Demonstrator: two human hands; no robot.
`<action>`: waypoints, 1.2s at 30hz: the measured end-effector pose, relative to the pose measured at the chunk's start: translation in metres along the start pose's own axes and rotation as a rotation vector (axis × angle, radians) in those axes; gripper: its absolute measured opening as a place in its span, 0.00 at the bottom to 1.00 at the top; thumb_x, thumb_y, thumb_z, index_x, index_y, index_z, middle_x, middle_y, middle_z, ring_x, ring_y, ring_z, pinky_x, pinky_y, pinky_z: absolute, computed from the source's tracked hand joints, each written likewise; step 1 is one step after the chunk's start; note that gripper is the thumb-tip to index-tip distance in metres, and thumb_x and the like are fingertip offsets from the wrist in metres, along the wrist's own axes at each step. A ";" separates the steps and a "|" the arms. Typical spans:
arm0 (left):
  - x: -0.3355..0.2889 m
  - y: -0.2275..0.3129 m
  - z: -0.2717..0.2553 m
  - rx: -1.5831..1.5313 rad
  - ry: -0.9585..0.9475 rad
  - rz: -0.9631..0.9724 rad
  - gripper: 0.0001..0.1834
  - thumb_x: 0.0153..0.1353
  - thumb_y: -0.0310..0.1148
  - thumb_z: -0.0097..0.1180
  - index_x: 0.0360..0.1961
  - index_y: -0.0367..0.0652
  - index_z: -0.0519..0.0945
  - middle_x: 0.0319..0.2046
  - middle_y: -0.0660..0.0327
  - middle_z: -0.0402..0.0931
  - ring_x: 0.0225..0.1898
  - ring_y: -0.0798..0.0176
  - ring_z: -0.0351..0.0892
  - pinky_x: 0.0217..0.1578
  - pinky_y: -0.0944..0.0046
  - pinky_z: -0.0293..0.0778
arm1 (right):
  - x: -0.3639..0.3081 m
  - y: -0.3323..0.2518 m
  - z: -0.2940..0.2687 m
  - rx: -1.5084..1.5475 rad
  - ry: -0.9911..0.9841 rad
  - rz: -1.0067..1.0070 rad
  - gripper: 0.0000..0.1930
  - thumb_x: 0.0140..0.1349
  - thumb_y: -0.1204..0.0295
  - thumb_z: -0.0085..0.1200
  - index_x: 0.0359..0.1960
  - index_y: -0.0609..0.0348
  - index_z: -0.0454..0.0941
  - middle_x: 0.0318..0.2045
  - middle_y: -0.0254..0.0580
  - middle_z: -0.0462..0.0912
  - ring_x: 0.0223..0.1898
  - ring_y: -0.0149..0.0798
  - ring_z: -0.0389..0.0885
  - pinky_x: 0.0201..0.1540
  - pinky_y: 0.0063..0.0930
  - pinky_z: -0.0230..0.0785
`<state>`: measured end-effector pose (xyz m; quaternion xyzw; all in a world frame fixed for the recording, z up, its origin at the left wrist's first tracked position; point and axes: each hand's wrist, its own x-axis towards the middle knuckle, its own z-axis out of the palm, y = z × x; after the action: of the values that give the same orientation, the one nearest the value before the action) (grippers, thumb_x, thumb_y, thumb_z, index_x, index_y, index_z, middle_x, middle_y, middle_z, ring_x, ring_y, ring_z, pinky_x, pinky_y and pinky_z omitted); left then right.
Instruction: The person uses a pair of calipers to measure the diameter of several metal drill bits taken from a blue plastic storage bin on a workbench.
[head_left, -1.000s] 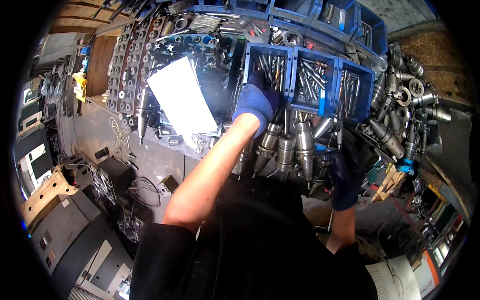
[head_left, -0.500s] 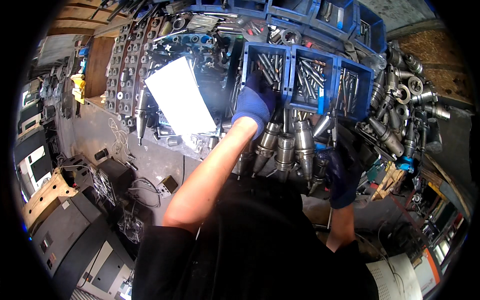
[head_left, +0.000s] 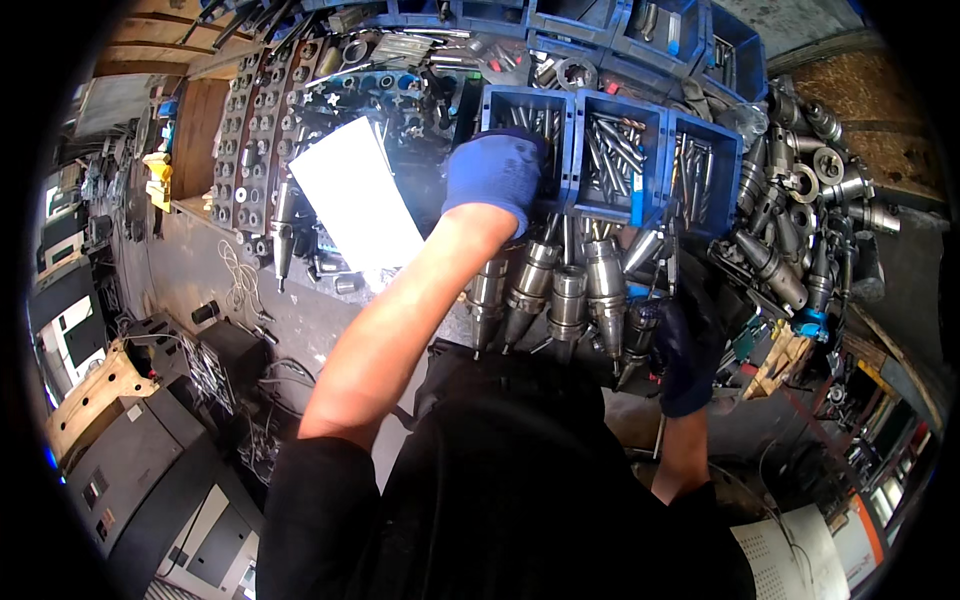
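Note:
My left hand [head_left: 495,172], in a blue knitted glove, is over the front left part of a blue plastic bin [head_left: 572,112]. Several metal cutting bits [head_left: 538,120] lie in that bin. The glove's fingers are bent down out of sight, so their grip is hidden. Lower right, my right hand [head_left: 690,350] wears a dark glove and sits in shadow beside a row of tapered tool holders [head_left: 568,305]. Its fingers blend into the dark tools, and I cannot tell what they touch. Two more bins, a middle one [head_left: 664,140] and a right one [head_left: 738,160], also hold drill bits and end mills.
White paper sheets [head_left: 355,195] lie on the bench left of my hand. Behind them are racks of collets [head_left: 262,120]. More tool holders and rings [head_left: 805,185] pile up on the right. Further blue bins [head_left: 620,40] line the back. A grey machine cabinet [head_left: 140,465] stands lower left.
My left hand has shifted slightly left and turned, showing more of the glove's back, and its forearm has swung left. The right hand stays nearly in place.

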<state>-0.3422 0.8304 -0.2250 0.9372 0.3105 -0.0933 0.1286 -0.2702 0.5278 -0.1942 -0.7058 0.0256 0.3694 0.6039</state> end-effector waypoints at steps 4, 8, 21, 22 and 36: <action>0.014 0.005 -0.011 0.149 -0.127 0.127 0.09 0.59 0.30 0.57 0.35 0.48 0.89 0.39 0.52 0.87 0.42 0.48 0.88 0.40 0.51 0.83 | 0.000 -0.001 0.004 -0.030 0.001 -0.028 0.24 0.65 0.80 0.62 0.64 0.61 0.76 0.48 0.39 0.86 0.41 0.27 0.81 0.42 0.23 0.76; 0.033 -0.023 0.001 0.235 -0.159 0.316 0.11 0.60 0.30 0.55 0.36 0.47 0.90 0.39 0.52 0.87 0.42 0.49 0.88 0.41 0.52 0.83 | -0.001 0.007 -0.002 -0.094 0.020 -0.040 0.24 0.64 0.80 0.62 0.64 0.60 0.76 0.48 0.39 0.85 0.42 0.27 0.81 0.43 0.24 0.76; 0.072 -0.025 0.004 0.578 -0.358 0.595 0.13 0.56 0.33 0.63 0.43 0.50 0.89 0.46 0.57 0.87 0.49 0.54 0.86 0.47 0.57 0.82 | -0.011 0.008 -0.009 -0.052 0.078 -0.038 0.24 0.66 0.79 0.60 0.64 0.61 0.75 0.48 0.41 0.86 0.40 0.27 0.79 0.41 0.24 0.71; 0.073 -0.021 0.003 0.650 -0.353 0.642 0.13 0.56 0.33 0.63 0.44 0.50 0.89 0.47 0.58 0.87 0.49 0.55 0.86 0.47 0.58 0.81 | -0.011 0.012 -0.011 -0.054 0.089 -0.056 0.23 0.67 0.78 0.59 0.64 0.62 0.75 0.44 0.40 0.87 0.31 0.23 0.75 0.32 0.21 0.65; 0.081 -0.003 -0.009 0.762 -0.404 0.637 0.16 0.58 0.33 0.62 0.48 0.50 0.89 0.47 0.57 0.87 0.47 0.51 0.87 0.43 0.54 0.84 | -0.013 0.023 -0.019 0.099 0.070 -0.076 0.27 0.63 0.81 0.63 0.65 0.61 0.74 0.56 0.45 0.83 0.53 0.34 0.83 0.56 0.31 0.78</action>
<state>-0.2794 0.8800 -0.2377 0.9287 -0.0761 -0.3344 -0.1413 -0.2816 0.4999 -0.2058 -0.6881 0.0380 0.3196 0.6504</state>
